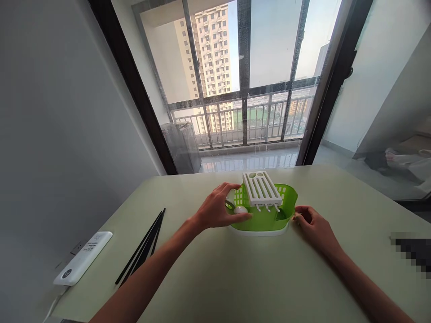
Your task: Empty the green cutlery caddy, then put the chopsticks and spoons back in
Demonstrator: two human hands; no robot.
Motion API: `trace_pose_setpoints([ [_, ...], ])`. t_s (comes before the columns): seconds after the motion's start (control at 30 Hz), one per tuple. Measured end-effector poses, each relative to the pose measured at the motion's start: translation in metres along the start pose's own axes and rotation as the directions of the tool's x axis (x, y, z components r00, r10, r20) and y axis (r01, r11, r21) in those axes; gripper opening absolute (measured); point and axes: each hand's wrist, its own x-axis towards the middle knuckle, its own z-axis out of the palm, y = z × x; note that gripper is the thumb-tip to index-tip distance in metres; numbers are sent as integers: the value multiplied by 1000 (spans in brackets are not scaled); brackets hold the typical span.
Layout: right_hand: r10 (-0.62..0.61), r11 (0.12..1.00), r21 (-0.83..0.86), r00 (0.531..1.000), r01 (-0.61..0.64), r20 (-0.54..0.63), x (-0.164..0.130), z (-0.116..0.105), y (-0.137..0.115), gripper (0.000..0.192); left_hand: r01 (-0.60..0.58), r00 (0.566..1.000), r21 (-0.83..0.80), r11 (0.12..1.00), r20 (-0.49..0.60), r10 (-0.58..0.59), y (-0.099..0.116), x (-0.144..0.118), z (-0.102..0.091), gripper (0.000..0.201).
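A green plastic basket (261,220) with slotted sides and a white base stands on the table. Across its top lies a white slotted rack (261,188) with small hooks along its front edge. My left hand (218,207) grips the basket's left end, thumb along the front wall and fingers round the back. Beside that hand, a white rounded thing (240,210) shows inside the basket; its kind is unclear. My right hand (311,223) is at the basket's right end, fingers curled together against the wall. Whatever lies between those fingertips is hidden.
Several black chopsticks (148,244) lie on the pale green table (222,273) at left. Further left, a white power strip or power bank (84,258) with a cable lies near the edge. A pixelated dark thing (412,251) is at far right. Glass doors stand behind the table.
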Motion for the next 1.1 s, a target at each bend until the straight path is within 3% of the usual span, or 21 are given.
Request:
trace_pose_setpoints([
  [0.13, 4, 1000, -15, 1000, -4, 4, 0, -1, -1, 36, -53, 998, 80, 995, 20, 52, -1, 2, 3, 50],
  [0.27, 9, 999, -30, 1000, -9, 6, -1, -2, 0, 36, -188, 980, 149, 971, 97, 175, -7, 9, 2, 27],
  [0.43, -5, 1000, -27, 1000, 5, 9, 0, -1, 3, 34, -310, 936, 107, 945, 209, 284, -17, 19, 0, 19],
  [0.6, -5, 1000, -17, 1000, 6, 15, 1, 1, 5, 36, -381, 914, 122, 917, 202, 353, -27, 19, 3, 19],
  [0.8, 8, 999, -32, 1000, -8, 10, 1, 1, 2, 39, -430, 902, 300, 852, 115, 415, -33, 14, 6, 29],
  [0.97, 20, 999, -34, 999, -19, 25, 0, -1, -1, 40, -421, 895, 382, 822, 29, 445, -31, 14, -7, 33],
  [1.03, 31, 999, -35, 999, -30, 23, 0, -1, -2, 40, -391, 899, 341, 855, -58, 435, -30, 16, -16, 32],
  [1.1, 37, 999, -37, 999, -36, 23, 0, 0, -1, 40, -307, 902, 280, 910, -220, 372, -27, 18, -28, 31],
])
